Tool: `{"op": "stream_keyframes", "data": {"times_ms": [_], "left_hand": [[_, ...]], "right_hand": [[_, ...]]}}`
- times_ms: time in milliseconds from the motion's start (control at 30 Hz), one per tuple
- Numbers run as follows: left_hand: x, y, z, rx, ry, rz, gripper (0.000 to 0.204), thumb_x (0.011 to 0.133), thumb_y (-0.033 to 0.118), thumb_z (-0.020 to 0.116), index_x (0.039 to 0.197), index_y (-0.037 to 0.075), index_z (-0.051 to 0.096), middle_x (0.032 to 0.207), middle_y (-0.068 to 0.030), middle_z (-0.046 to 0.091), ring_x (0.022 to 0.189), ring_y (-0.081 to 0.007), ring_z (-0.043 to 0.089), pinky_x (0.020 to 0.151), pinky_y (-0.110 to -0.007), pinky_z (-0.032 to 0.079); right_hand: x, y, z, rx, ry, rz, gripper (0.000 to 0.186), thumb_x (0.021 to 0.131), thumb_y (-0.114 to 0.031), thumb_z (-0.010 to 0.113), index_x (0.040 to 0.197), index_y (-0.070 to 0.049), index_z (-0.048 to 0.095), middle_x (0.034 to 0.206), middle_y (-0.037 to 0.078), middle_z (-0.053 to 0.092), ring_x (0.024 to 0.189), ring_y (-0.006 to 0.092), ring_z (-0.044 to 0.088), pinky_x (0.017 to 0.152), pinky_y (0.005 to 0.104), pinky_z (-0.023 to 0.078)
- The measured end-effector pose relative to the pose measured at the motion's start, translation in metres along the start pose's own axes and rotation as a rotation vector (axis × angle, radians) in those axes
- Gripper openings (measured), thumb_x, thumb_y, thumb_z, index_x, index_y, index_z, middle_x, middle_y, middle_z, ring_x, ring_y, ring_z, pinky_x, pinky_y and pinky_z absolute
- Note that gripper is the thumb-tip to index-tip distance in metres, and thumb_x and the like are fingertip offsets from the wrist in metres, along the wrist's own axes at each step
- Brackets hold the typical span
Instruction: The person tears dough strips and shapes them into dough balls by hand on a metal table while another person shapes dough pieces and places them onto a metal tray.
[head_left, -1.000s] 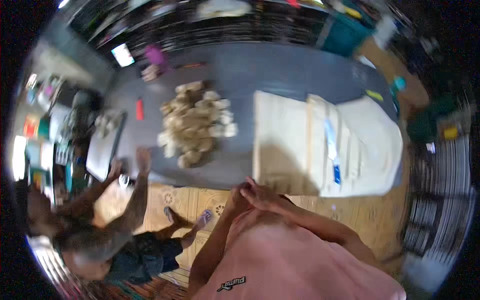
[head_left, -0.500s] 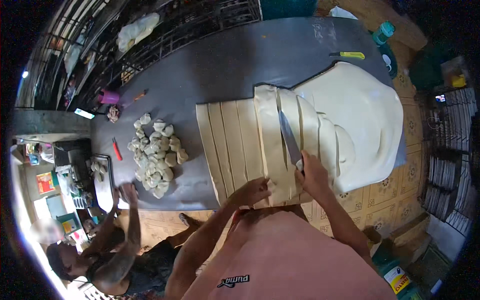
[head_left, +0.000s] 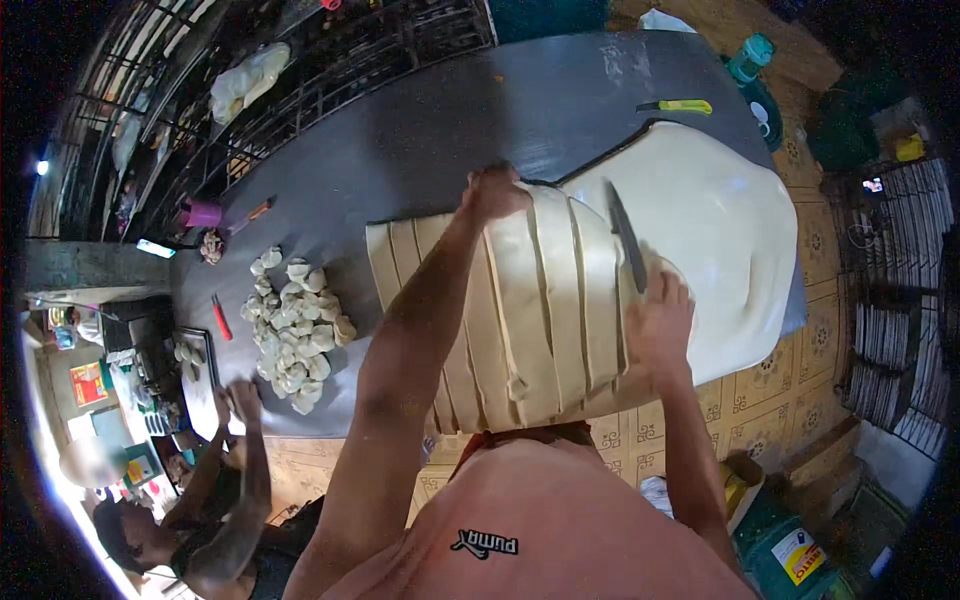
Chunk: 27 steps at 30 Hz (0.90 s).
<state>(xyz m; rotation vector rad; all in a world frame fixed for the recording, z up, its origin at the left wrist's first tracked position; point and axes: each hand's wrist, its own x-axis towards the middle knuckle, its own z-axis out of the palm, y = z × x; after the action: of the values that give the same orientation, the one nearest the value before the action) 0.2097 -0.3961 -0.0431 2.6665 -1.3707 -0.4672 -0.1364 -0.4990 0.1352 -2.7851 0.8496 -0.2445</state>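
A large sheet of pale dough [head_left: 730, 230] covers the right part of the table, smooth on the right. To its left lie long parallel dough strips [head_left: 545, 310], running from the far edge toward me and partly overlapping. My left hand [head_left: 493, 192] reaches across to the far end of one strip, its fingers closed on the dough there. In my right hand [head_left: 662, 318] is a knife [head_left: 626, 235], gripped by the handle. Its blade points away from me over the cut edge beside the uncut sheet. My right fingers hide most of the handle.
A pile of dough pieces [head_left: 297, 330] sits on the dark table [head_left: 430, 120] at left, near red-handled pliers [head_left: 221, 317]. A yellow cutter [head_left: 680, 106] lies at the far right. Another person's hands [head_left: 238, 400] work by a tray [head_left: 195, 365].
My left hand has moved from the strips' near end to their far end. My right hand has shifted right with the knife, off the strips it was over. The view has shifted slightly.
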Motion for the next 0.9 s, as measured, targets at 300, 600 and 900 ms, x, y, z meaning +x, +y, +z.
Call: {"op": "stream_keyframes", "data": {"times_ms": [300,600,900], "left_hand": [[-0.329,0.087,-0.091,-1.194,0.347,-0.269,0.024,0.078,0.011,0.070,0.097,0.005,0.057,0.092,-0.0104,0.060,0.090,-0.0240,0.057,0.078,-0.036,0.048],[-0.535,-0.066,0.023,-0.238,0.716,-0.608,0.041,0.082,0.016,0.069,0.115,-0.002,0.053,0.113,-0.0202,0.057,0.100,-0.0353,0.058,0.082,-0.046,0.049],[-0.487,-0.009,0.012,-0.123,0.494,-0.465,0.066,0.083,0.046,0.064,0.134,0.008,0.047,0.141,-0.0170,0.043,0.132,-0.0424,0.035,0.110,-0.055,0.024]], "right_hand": [[-0.034,-0.097,0.025,0.518,-0.544,-0.089,0.064,0.085,-0.025,0.065,0.138,-0.002,0.038,0.108,0.023,0.057,0.097,0.0395,0.059,0.084,0.0462,0.049],[-0.129,-0.151,0.041,0.050,-0.376,-0.026,0.101,0.066,-0.032,0.080,0.143,0.002,0.024,0.130,0.018,0.041,0.118,0.0369,0.043,0.088,0.0469,0.052],[-0.105,-0.159,0.029,-0.136,-0.662,-0.013,0.076,0.068,-0.043,0.072,0.134,-0.014,0.050,0.147,0.015,0.033,0.126,0.0403,0.043,0.103,0.0493,0.042]]}}
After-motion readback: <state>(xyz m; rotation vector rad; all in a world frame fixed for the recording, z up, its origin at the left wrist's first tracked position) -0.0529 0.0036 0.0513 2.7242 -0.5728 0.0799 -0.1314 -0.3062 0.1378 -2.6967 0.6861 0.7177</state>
